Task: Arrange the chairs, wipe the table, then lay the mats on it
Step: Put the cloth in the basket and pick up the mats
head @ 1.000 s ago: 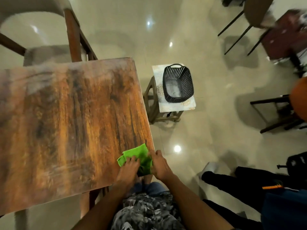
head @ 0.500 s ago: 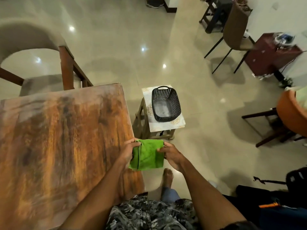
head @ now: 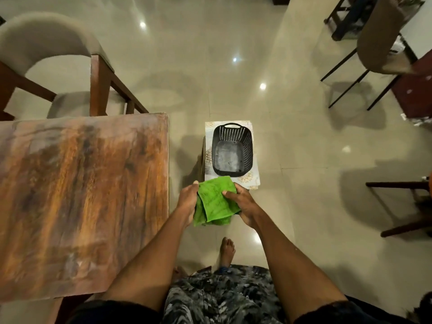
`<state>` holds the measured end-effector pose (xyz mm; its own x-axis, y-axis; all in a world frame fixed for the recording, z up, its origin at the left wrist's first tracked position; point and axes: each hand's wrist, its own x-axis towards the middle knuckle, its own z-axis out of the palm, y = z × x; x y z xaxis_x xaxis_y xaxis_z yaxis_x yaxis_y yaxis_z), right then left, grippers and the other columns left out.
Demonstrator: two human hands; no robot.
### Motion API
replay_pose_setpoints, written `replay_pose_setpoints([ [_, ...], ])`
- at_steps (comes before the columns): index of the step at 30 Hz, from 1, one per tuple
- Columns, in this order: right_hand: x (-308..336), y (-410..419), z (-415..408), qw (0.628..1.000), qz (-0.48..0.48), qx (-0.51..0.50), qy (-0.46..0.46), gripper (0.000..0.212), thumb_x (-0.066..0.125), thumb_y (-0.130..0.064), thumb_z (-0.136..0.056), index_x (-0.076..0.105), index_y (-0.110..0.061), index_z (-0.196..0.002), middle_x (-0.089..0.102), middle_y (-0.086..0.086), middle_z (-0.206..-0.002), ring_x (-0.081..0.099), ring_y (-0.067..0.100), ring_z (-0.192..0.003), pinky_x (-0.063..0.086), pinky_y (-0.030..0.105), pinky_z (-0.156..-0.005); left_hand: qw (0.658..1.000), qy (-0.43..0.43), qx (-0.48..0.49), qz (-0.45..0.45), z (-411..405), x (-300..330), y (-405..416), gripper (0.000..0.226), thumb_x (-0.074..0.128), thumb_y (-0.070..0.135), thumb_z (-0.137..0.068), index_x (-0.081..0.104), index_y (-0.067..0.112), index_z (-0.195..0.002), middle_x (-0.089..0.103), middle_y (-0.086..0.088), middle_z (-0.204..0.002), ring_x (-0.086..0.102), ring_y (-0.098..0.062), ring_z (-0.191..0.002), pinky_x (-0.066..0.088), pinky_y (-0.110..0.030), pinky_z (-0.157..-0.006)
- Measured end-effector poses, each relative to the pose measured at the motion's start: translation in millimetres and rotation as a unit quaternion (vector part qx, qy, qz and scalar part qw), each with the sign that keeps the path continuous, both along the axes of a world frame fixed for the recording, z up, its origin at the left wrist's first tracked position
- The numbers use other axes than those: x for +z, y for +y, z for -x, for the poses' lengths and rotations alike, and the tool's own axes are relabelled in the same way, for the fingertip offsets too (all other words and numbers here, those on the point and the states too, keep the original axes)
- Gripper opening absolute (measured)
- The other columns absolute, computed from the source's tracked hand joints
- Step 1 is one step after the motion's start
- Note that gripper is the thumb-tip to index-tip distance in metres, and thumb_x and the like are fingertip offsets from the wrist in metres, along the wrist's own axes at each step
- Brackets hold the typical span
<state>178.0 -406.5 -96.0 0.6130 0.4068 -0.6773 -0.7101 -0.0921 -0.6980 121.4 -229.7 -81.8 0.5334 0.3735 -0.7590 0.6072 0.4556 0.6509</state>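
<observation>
A folded green cloth [head: 216, 202] is held in the air between the wooden table [head: 81, 202] and a small stool [head: 253, 178]. My left hand [head: 187, 199] grips its left edge and my right hand [head: 243, 203] pinches its right side with the thumb on top. The table top on the left shows streaky brown wood with nothing lying on it. A beige padded chair [head: 46, 43] with a wooden frame stands at the table's far side. No mats are in view.
An empty black slotted basket [head: 232, 150] sits on the patterned stool just beyond the cloth. Other chairs stand at the upper right [head: 378, 43] and right edge [head: 404, 206]. My bare foot [head: 226, 251] is on the glossy tile floor below the cloth.
The cloth has left the table's near corner and now hangs off the table, moved right toward the stool. Both hands went with it and keep hold of it.
</observation>
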Motion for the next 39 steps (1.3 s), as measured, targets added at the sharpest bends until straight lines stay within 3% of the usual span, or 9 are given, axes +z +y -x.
replay_pose_setpoints([
  [3,-8,-10,-8,0.999,0.029,0.014,-0.034,0.032,0.068,-0.014,-0.102,0.065,-0.016,-0.134,0.077,0.009,-0.124,0.072,0.033,-0.116,0.062,0.044,-0.089,0.997,0.031,-0.072,-0.020,-1,5,-12,0.023,0.059,0.038,-0.108,0.070,0.019,-0.104,0.076,-0.003,-0.097,0.072,-0.020,-0.087,0.056,-0.031,-0.073],
  [6,-15,-14,-11,0.994,0.054,0.047,-0.080,0.031,0.070,-0.020,-0.101,0.064,-0.014,-0.130,0.077,0.011,-0.122,0.073,0.035,-0.115,0.063,0.047,-0.089,0.992,0.048,-0.111,-0.047,2,-8,-13,0.005,0.073,0.019,-0.100,0.070,0.016,-0.104,0.077,-0.007,-0.101,0.071,-0.018,-0.078,0.057,-0.028,-0.064],
  [11,-27,-9,-24,0.981,0.093,0.111,-0.132,0.037,0.069,-0.032,-0.088,0.065,-0.016,-0.121,0.075,0.017,-0.117,0.072,0.039,-0.111,0.060,0.057,-0.093,0.981,0.095,-0.124,-0.117,-11,-43,-1,0.052,0.089,0.008,-0.081,0.069,0.000,-0.128,0.076,-0.015,-0.120,0.075,-0.031,-0.101,0.063,-0.042,-0.091],
  [15,-33,-3,-49,0.978,0.109,0.117,-0.134,0.028,0.069,-0.027,-0.092,0.066,-0.019,-0.118,0.075,0.014,-0.115,0.073,0.034,-0.108,0.060,0.050,-0.092,0.980,0.086,-0.131,-0.119,-37,-35,1,0.023,0.077,-0.006,-0.089,0.070,0.008,-0.106,0.076,-0.012,-0.101,0.068,-0.020,-0.076,0.056,-0.020,-0.062],
  [21,-34,4,-106,0.974,0.159,0.106,-0.123,0.033,0.061,0.000,-0.098,0.067,-0.027,-0.117,0.076,0.007,-0.115,0.072,0.029,-0.108,0.059,0.046,-0.091,0.979,0.065,-0.169,-0.096,-102,-61,21,0.038,0.075,-0.010,-0.088,0.068,0.001,-0.124,0.074,-0.011,-0.112,0.070,-0.025,-0.096,0.058,-0.034,-0.085],
  [25,-39,8,-146,0.957,0.208,0.134,-0.151,0.046,0.054,0.003,-0.090,0.059,-0.022,-0.128,0.069,-0.005,-0.110,0.067,0.023,-0.104,0.061,0.049,-0.091,0.981,0.052,-0.170,-0.082,-149,-66,30,0.048,0.071,-0.014,-0.086,0.066,0.021,-0.118,0.075,-0.011,-0.112,0.074,-0.032,-0.106,0.062,-0.050,-0.095],
  [30,-73,11,-186,0.934,0.232,0.172,-0.208,0.063,0.050,-0.007,-0.081,0.054,-0.010,-0.144,0.066,-0.014,-0.114,0.066,-0.003,-0.099,0.056,0.016,-0.080,0.978,0.068,-0.181,-0.077,-192,-110,38,0.053,0.067,-0.013,-0.084,0.065,0.030,-0.115,0.077,-0.006,-0.115,0.074,-0.028,-0.106,0.063,-0.052,-0.094],
  [36,-161,22,-236,0.891,0.282,0.195,-0.298,0.055,0.049,-0.018,-0.085,0.059,-0.002,-0.137,0.069,0.001,-0.105,0.065,0.029,-0.091,0.039,0.028,-0.072,0.979,0.078,-0.174,-0.077,-229,-216,33,0.080,0.072,0.019,-0.057,0.064,0.016,-0.137,0.073,-0.014,-0.124,0.071,-0.032,-0.114,0.061,-0.049,-0.096],
  [39,-201,27,-257,0.877,0.317,0.196,-0.302,0.053,0.047,-0.008,-0.083,0.059,-0.005,-0.134,0.072,0.012,-0.100,0.066,0.039,-0.087,0.037,0.032,-0.069,0.978,0.061,-0.179,-0.090,-253,-221,21,0.063,0.067,-0.004,-0.076,0.063,0.012,-0.137,0.074,-0.013,-0.120,0.073,-0.027,-0.103,0.063,-0.044,-0.086],
])
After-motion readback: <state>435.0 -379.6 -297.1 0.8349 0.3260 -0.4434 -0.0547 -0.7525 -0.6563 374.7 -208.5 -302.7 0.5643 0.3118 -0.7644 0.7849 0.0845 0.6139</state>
